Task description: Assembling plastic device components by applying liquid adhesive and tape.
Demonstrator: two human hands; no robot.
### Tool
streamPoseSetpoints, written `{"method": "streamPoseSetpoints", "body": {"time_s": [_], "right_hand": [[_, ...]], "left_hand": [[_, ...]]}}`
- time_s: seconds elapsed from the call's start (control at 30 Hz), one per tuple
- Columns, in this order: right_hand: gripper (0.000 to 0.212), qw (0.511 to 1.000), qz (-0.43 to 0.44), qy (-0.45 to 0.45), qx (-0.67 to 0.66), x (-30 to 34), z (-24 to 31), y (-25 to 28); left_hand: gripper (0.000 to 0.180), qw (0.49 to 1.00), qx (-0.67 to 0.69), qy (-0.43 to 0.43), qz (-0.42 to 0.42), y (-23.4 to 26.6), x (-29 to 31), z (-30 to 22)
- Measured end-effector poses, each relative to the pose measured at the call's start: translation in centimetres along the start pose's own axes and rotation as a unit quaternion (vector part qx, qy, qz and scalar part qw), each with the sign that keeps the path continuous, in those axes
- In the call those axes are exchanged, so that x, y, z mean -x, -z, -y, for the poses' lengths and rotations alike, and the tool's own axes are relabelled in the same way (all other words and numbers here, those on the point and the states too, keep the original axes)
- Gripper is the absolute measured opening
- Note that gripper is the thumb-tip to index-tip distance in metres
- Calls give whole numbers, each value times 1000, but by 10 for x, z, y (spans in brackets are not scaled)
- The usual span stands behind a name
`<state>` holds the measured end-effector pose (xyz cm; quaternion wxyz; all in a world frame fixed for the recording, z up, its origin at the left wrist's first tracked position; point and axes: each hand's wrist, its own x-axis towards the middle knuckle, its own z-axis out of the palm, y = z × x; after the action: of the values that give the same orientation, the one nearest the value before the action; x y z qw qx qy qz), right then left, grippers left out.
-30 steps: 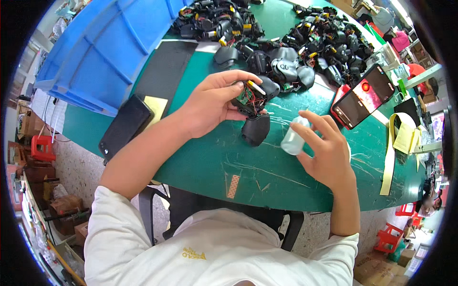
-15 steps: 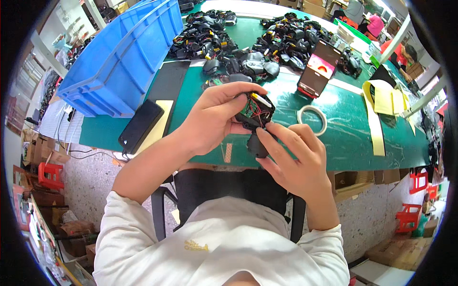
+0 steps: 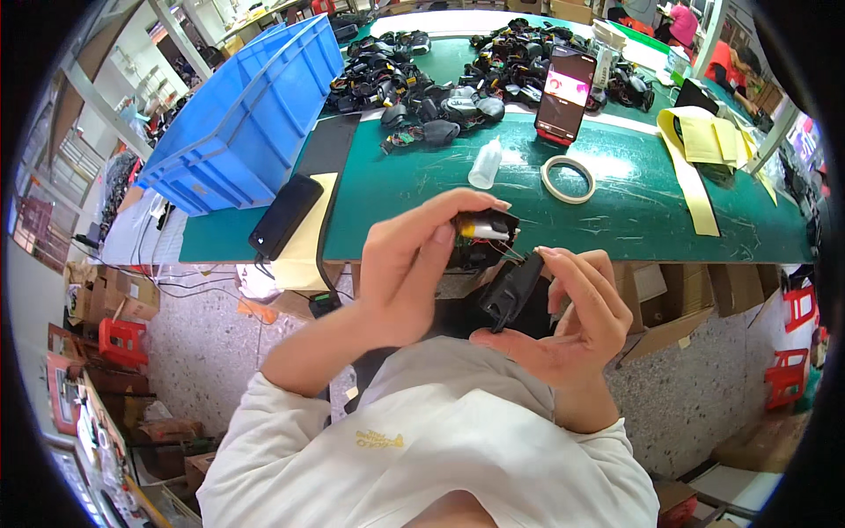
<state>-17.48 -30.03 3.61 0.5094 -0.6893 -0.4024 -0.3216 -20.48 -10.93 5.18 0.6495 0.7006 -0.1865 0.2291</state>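
My left hand (image 3: 407,264) grips a small black electronic part (image 3: 482,236) with red wires, a green board and a white-yellow piece showing inside. My right hand (image 3: 572,319) holds a black plastic shell (image 3: 512,289) just right of and below that part, nearly touching it. Both are held in front of my chest, off the near edge of the green table (image 3: 634,202). A small clear squeeze bottle (image 3: 485,164) stands on the table beyond my hands.
A roll of tape (image 3: 568,179) lies by the bottle. Piles of black parts (image 3: 458,79), a propped phone (image 3: 563,93), a blue bin (image 3: 246,114), a black phone (image 3: 285,215) and yellow strips (image 3: 700,163) lie around. Other people work at far right.
My right hand let go of the bottle, which now stands on the table, and took the black shell. Both hands drew back from the table toward my chest.
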Motion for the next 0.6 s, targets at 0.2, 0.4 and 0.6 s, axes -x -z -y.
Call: {"method": "streamPoseSetpoints", "body": {"time_s": [0.2,0.4,0.6], "right_hand": [[74,996,-63,-6,-65,19,-3,-17],[78,994,-64,-17,-92,24,-11,-18],[82,996,-53,-36,-58,22,-17,-15]], "left_hand": [[36,987,-79,-138,1,-9,18,25],[37,992,-17,-123,-1,-10,19,35],[30,988,-10,-147,-52,-21,15,32]]}}
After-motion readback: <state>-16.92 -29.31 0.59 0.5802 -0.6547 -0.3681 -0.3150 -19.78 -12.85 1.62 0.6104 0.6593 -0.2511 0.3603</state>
